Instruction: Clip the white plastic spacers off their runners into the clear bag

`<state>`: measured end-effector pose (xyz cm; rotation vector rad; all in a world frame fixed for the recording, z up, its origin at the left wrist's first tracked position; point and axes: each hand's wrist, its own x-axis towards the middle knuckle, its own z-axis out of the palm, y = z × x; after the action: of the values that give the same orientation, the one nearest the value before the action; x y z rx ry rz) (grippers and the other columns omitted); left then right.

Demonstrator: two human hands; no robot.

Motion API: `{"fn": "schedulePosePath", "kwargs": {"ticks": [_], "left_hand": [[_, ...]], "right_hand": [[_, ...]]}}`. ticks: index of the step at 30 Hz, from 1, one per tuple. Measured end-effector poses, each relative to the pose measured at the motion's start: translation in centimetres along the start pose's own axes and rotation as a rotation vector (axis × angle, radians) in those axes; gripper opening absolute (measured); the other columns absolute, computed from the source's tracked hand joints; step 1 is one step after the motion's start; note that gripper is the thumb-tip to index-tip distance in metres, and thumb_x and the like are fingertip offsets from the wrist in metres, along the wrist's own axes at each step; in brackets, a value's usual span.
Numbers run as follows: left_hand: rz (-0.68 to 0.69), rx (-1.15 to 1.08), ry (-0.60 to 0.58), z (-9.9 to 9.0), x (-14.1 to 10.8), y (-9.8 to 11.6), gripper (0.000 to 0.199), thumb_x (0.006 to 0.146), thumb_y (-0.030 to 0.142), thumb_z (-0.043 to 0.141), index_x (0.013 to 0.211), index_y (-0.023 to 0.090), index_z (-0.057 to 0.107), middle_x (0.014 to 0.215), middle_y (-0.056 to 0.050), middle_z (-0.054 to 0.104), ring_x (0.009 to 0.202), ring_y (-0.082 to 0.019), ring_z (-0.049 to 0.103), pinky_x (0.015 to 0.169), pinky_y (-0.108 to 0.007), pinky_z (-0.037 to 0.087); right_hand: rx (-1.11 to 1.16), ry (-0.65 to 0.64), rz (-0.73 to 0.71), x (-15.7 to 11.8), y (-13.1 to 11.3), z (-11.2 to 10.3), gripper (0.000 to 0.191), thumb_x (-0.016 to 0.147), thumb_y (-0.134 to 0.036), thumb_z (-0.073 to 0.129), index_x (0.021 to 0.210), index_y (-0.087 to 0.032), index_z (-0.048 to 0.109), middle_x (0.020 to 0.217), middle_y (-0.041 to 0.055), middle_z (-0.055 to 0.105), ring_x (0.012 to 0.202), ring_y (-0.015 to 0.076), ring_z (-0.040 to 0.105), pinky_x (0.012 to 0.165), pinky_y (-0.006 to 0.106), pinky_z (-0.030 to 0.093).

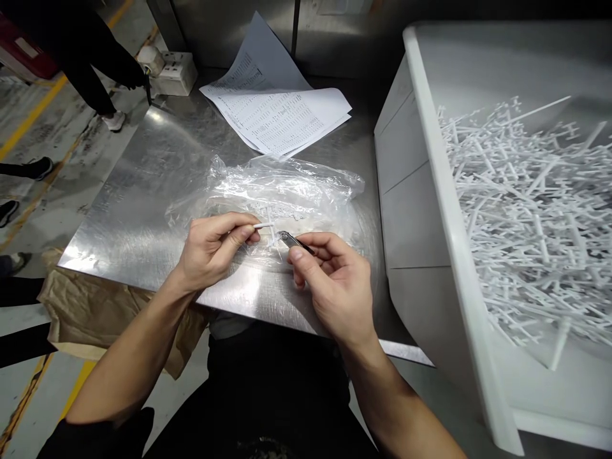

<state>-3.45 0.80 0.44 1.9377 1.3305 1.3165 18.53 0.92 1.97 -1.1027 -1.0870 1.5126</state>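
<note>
Between thumb and fingers, my left hand (217,248) pinches the stem of a small white branched plastic piece (271,231), like a moulding sprue. My right hand (335,280) is closed around a nail clipper (292,240), its metal jaws at the right side of the white piece. Whether the jaws touch the plastic I cannot tell. Beneath both hands lies a clear plastic bag (291,185), crumpled, with small pale pieces in or on it that are too small to make out.
A large white bin (430,127) heaped with white plastic sprues (540,223) stands at the right. Printed sheets (287,115) lie at the back of the metal table (129,210), near a power socket block (174,73). Brown paper (90,312) hangs below the left edge. People's legs (86,64) show at left.
</note>
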Motion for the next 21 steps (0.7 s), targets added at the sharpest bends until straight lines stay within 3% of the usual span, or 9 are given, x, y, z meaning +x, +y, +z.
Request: {"fn": "schedulePosePath", "kwargs": {"ticks": [7, 13, 18, 21], "left_hand": [[0.089, 0.017, -0.005, -0.02, 0.13, -0.07, 0.014, 0.109, 0.015, 0.067, 0.106, 0.017, 0.081, 0.084, 0.000, 0.082, 0.075, -0.010, 0.078, 0.074, -0.017, 0.062], [0.186, 0.084, 0.028, 0.12, 0.00, -0.15, 0.012, 0.108, 0.011, 0.068, 0.108, 0.016, 0.079, 0.087, 0.000, 0.081, 0.078, -0.007, 0.077, 0.078, -0.013, 0.060], [0.125, 0.039, -0.005, 0.11, 0.05, -0.32, 0.014, 0.109, 0.013, 0.066, 0.109, 0.016, 0.080, 0.087, 0.000, 0.082, 0.078, -0.008, 0.079, 0.077, -0.014, 0.061], [0.076, 0.021, 0.000, 0.32, 0.28, -0.63, 0.015, 0.109, 0.016, 0.066, 0.107, 0.015, 0.081, 0.082, 0.000, 0.081, 0.073, -0.009, 0.078, 0.073, -0.016, 0.061]], "right_hand": [[-0.036, 0.029, -0.013, 0.09, -0.36, 0.05, 0.020, 0.081, -0.031, 0.090, 0.094, -0.021, 0.078, 0.073, -0.0031, 0.073, 0.052, 0.0086, 0.057, 0.051, 0.025, 0.051], [-0.079, -0.023, 0.013, 0.43, -0.48, -0.27, 0.018, 0.083, -0.030, 0.091, 0.092, -0.020, 0.079, 0.059, -0.0071, 0.063, 0.049, 0.0083, 0.052, 0.048, 0.023, 0.044], [-0.078, -0.019, -0.050, 0.28, 0.03, -0.26, 0.017, 0.088, -0.031, 0.089, 0.095, -0.019, 0.079, 0.070, -0.0019, 0.074, 0.050, 0.0084, 0.055, 0.046, 0.023, 0.043], [-0.053, -0.001, -0.004, 0.36, 0.41, 0.06, 0.019, 0.089, -0.033, 0.089, 0.093, -0.018, 0.077, 0.068, -0.0020, 0.073, 0.047, 0.0076, 0.054, 0.043, 0.021, 0.041]]}}
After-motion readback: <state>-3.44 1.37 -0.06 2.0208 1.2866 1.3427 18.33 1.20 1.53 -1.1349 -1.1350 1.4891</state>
